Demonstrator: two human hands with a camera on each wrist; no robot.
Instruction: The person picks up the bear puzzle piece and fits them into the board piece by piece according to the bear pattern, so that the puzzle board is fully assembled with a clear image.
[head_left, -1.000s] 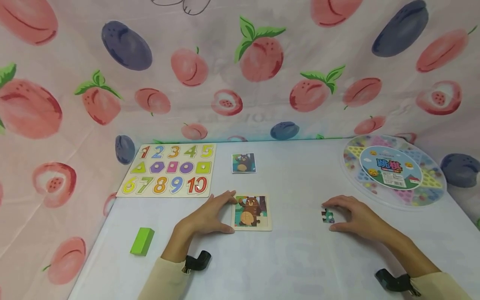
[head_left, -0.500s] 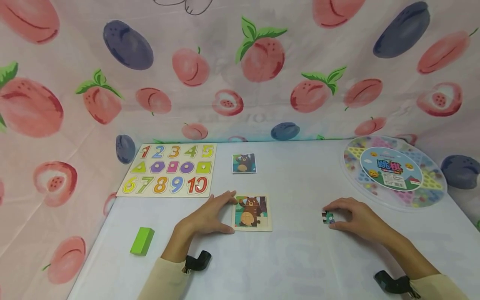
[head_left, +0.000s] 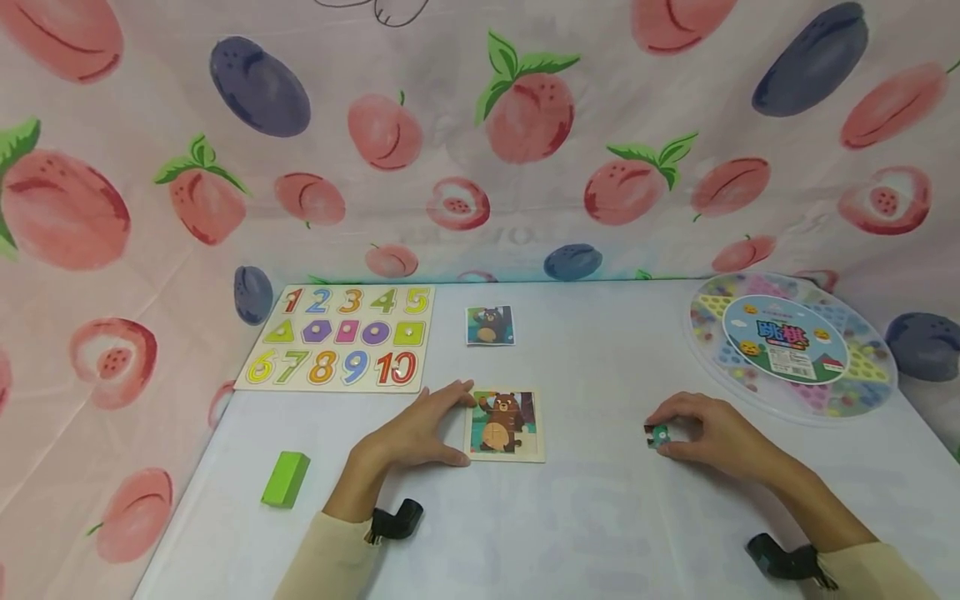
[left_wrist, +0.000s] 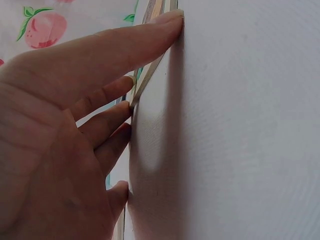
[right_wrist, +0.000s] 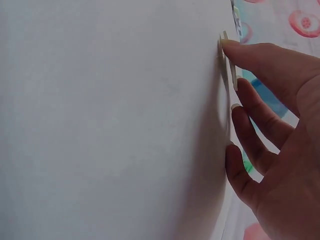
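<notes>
In the head view a square wooden jigsaw puzzle (head_left: 501, 423) of a brown bear lies in its pale frame, with a bare gap at its lower right corner. My left hand (head_left: 411, 432) holds the frame at its left side, index fingertip by the upper corner and thumb by the lower. Well to the right, my right hand (head_left: 712, 435) pinches a small jigsaw piece (head_left: 660, 436), teal and dark brown, between thumb and index finger. The right wrist view shows that piece (right_wrist: 232, 67) edge-on, close over the table, while the other fingers curve loosely below.
Behind the puzzle lies a small bear picture card (head_left: 491, 325). A number and shape board (head_left: 255, 386) is at the back left, a green block (head_left: 285, 480) at the front left. A round Chinese checkers set (head_left: 783, 337) occupies the back right, before a fruit-print cloth (head_left: 517, 200).
The piece has turned a little in the right fingers, showing a different face angle. Both hands stay nearly where they were, and the puzzle has not moved.
</notes>
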